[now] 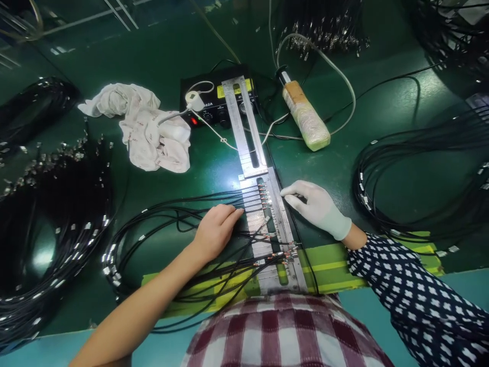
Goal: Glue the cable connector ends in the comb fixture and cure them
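Several black cables (204, 197) lay across the metal jig (282, 224) in front of the person, entering from its left side. In its upper half they ran nearly parallel, tips lined up along the slot; lower down, others lay at a slant and crossed one another. The bare left hand (217, 229) rested palm down at the jig's left edge, fingers together and slightly bent, fingertips on or just above the cables; whether it gripped one, I could not tell. The right hand (319, 208), in a white glove, was just beside the jig's right edge, thumb and forefinger almost closed toward each other, and I could not tell if anything was pinched there. Beyond the jig, a slotted plate (233, 114) leaned over a black box (216, 109) whose red switch (194, 121) glowed. A white cloth (141, 132) lay crumpled left of the box, and a tool (305, 114) with a wrapped handle lay to its right. Coiled bundles (364, 193) flanked the work on both sides of the green table (344, 168).
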`<state>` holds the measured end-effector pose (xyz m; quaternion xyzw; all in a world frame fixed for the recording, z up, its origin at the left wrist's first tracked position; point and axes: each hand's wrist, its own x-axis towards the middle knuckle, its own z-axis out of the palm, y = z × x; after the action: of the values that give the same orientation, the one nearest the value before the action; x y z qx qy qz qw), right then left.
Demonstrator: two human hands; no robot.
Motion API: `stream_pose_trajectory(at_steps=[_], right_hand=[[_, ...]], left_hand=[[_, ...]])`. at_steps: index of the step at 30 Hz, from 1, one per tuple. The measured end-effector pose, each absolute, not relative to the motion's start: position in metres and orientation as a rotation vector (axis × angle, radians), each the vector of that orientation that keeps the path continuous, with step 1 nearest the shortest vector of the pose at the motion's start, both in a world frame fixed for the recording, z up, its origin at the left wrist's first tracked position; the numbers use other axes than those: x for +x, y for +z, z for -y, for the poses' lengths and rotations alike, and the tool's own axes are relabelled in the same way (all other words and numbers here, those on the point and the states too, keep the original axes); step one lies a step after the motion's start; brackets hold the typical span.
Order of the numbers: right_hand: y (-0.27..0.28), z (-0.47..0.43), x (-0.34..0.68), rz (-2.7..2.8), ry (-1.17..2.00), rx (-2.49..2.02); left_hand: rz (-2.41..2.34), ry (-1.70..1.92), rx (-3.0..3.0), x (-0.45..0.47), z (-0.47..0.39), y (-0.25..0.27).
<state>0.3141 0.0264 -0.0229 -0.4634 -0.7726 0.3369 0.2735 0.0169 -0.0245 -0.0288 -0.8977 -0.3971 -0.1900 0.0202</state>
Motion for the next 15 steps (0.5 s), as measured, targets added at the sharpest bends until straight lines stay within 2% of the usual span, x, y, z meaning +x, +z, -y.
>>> stream_pose_trajectory(at_steps=[6, 15], right_hand=[[-0.0228, -0.0272, 0.3138, 2.084, 0.895, -1.271], [-0.0233, -0.0276, 0.3153, 2.088, 0.929, -1.287]], left_hand=[[0.988, -0.535, -2.692, 0.0146, 0.019, -0.0292], [1.062, -0.478, -2.74, 0.0192, 0.0225, -0.023]])
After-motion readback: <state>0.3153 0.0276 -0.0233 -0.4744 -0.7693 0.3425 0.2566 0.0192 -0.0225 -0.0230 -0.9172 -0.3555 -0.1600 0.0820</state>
